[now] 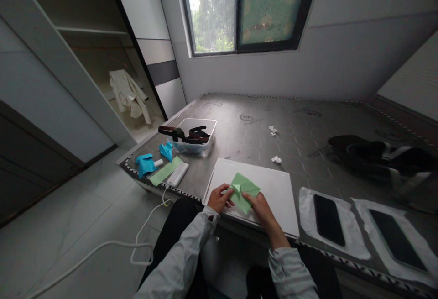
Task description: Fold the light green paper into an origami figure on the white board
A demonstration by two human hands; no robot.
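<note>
A partly folded green paper (245, 188) lies on a white board (273, 185) at the near edge of a grey mattress. My left hand (219, 197) pinches a small folded flap at the paper's left side, fingers closed on it. My right hand (262, 207) presses down on the paper's lower right part with curled fingers. Both hands touch the same sheet.
To the left lie blue folded papers (147, 163), a green paper strip (166, 171), a white power bank (178, 174) with cable, and a clear tub (196, 137) holding belts. Two dark phones (328, 219) rest on white wrappers at right. Dark clothing (383, 157) is piled behind them.
</note>
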